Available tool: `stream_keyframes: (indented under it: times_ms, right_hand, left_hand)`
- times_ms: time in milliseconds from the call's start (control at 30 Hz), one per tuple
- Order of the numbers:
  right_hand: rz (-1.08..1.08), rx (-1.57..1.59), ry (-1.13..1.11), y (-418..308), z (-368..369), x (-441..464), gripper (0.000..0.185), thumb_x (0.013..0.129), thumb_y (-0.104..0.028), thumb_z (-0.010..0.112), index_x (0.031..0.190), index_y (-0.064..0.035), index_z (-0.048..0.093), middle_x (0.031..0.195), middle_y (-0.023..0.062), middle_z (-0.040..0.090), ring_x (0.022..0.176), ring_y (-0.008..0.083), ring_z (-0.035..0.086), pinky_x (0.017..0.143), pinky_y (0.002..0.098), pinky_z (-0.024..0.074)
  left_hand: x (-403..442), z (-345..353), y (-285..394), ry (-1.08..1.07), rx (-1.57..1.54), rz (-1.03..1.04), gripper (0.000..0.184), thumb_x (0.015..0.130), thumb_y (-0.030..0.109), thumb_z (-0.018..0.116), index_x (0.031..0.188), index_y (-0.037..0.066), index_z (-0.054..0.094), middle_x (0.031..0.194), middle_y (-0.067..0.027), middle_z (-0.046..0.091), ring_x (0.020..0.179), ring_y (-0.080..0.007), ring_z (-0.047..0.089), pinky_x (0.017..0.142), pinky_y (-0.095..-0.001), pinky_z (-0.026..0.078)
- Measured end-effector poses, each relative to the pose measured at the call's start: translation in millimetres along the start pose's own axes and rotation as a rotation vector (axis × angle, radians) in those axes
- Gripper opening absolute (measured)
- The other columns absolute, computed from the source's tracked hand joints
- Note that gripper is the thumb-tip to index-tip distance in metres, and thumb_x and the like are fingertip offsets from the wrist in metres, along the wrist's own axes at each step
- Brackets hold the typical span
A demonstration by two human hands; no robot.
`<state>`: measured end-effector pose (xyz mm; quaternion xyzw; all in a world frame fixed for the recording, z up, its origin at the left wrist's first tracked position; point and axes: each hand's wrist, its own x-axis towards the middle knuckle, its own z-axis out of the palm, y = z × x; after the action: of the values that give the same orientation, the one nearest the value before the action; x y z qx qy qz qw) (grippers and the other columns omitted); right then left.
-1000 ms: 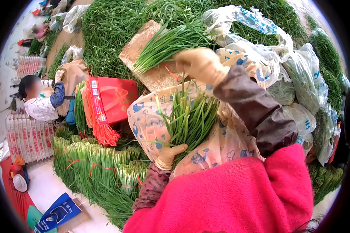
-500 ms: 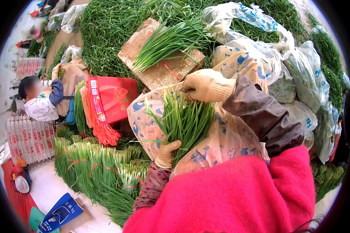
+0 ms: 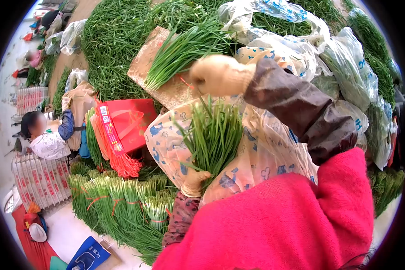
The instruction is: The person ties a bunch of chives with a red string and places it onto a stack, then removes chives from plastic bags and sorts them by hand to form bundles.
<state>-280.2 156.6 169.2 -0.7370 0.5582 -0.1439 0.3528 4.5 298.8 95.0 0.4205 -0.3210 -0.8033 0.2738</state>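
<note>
My left hand, in a pale glove, is closed around a loose bunch of garlic chives. The pale cut ends point up and away from me, above an apron of clear plastic with blue prints on my lap. My right hand, gloved too, is raised apart from the bunch. Its fingers are curled, slightly blurred, and whatever they may hold is hidden. Just beyond it, another pile of chives lies on a worn patterned board, with a red tie at its edge.
Tied chive bundles stand in rows at my left. A red bag has a hank of red ties hanging from it. Plastic bags lie at right, a heap of loose chives behind. Another person sits at far left.
My right hand has moved off the bunch's cut ends, up and to the left. The left hand keeps its hold on the chives. The whole view has shifted slightly.
</note>
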Motion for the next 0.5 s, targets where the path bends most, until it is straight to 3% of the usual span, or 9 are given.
stream_keyframes:
  times_ms: [67,133,200,233,267,333,400,467,500]
  right_hand:
    - [0.014,0.042,0.362,6,-12,16,0.023,0.083,-0.027,0.061,0.088,-0.0062,0.069,0.086,0.0152,0.067,0.079,0.0311,0.065,0.070,0.0403,0.0520]
    - [0.097,0.289,0.757,11,-28,29,0.020,0.084,-0.026,0.068,0.088,-0.0064,0.069,0.078,0.0067,0.066,0.074,0.0170,0.063,0.068,0.0320,0.0517]
    - [0.125,0.440,0.953,29,-45,33,0.021,0.083,-0.026,0.070,0.089,-0.0053,0.068,0.074,0.0043,0.066,0.073,0.0131,0.061,0.066,0.0292,0.0501]
    - [0.029,0.406,1.021,36,-52,34,0.028,0.082,-0.033,0.067,0.084,-0.0057,0.070,0.068,0.0086,0.066,0.067,0.0174,0.064,0.064,0.0318,0.0515]
    - [0.262,0.361,0.745,45,-58,26,0.026,0.083,-0.022,0.070,0.099,-0.0026,0.066,0.085,0.0076,0.067,0.079,0.0137,0.062,0.073,0.0282,0.0506]
    - [0.135,0.400,0.479,60,-28,17,0.044,0.081,-0.022,0.071,0.119,-0.0030,0.057,0.104,0.0128,0.064,0.091,0.0176,0.063,0.080,0.0299,0.0519]
    - [0.039,0.408,0.023,47,-5,-3,0.068,0.078,-0.023,0.073,0.135,-0.0041,0.042,0.121,0.0162,0.057,0.105,0.0219,0.059,0.089,0.0329,0.0501]
    - [0.122,0.699,-0.351,20,14,-27,0.081,0.074,-0.026,0.076,0.141,-0.0073,0.035,0.124,0.0171,0.056,0.111,0.0235,0.056,0.092,0.0342,0.0473]
    - [0.142,0.507,-0.277,10,24,-36,0.083,0.072,-0.026,0.077,0.141,-0.0080,0.035,0.124,0.0173,0.056,0.112,0.0241,0.056,0.093,0.0339,0.0460]
  left_hand:
    - [0,2,3,-0.017,0.135,-0.052,0.060,0.074,0.008,0.073,0.126,0.001,0.047,0.103,-0.0074,0.061,0.090,-0.0183,0.061,0.080,-0.0298,0.051]
    - [0,14,16,0.082,0.074,-0.209,0.058,0.074,0.006,0.072,0.126,0.002,0.046,0.098,-0.0055,0.060,0.087,-0.0159,0.060,0.078,-0.0269,0.050]
    - [0,-7,2,0.019,-0.008,-0.156,0.052,0.076,0.003,0.067,0.124,0.000,0.049,0.099,-0.0069,0.062,0.085,-0.0149,0.061,0.076,-0.0262,0.051]
    - [-1,-3,7,0.081,-0.066,-0.186,0.047,0.077,0.003,0.065,0.121,-0.002,0.050,0.099,-0.0077,0.063,0.083,-0.0151,0.062,0.074,-0.0269,0.052]
    - [-2,-3,7,0.100,-0.143,-0.174,0.043,0.078,0.003,0.063,0.118,-0.004,0.052,0.099,-0.0092,0.064,0.082,-0.0161,0.064,0.073,-0.0281,0.054]
    - [-4,-9,3,0.123,-0.222,-0.156,0.038,0.079,0.003,0.060,0.115,-0.006,0.054,0.099,-0.0108,0.065,0.080,-0.0170,0.065,0.072,-0.0293,0.055]
    - [-4,-19,-2,0.057,-0.304,-0.174,0.038,0.079,0.006,0.061,0.114,-0.006,0.055,0.098,-0.0122,0.065,0.081,-0.0192,0.066,0.073,-0.0301,0.055]
    - [-5,-23,-4,0.067,-0.328,-0.192,0.038,0.080,0.006,0.062,0.115,-0.006,0.055,0.098,-0.0124,0.065,0.083,-0.0202,0.066,0.074,-0.0305,0.056]
    - [-6,-24,-4,0.078,-0.351,-0.203,0.038,0.080,0.006,0.063,0.116,-0.006,0.055,0.099,-0.0127,0.065,0.084,-0.0211,0.066,0.074,-0.0309,0.056]
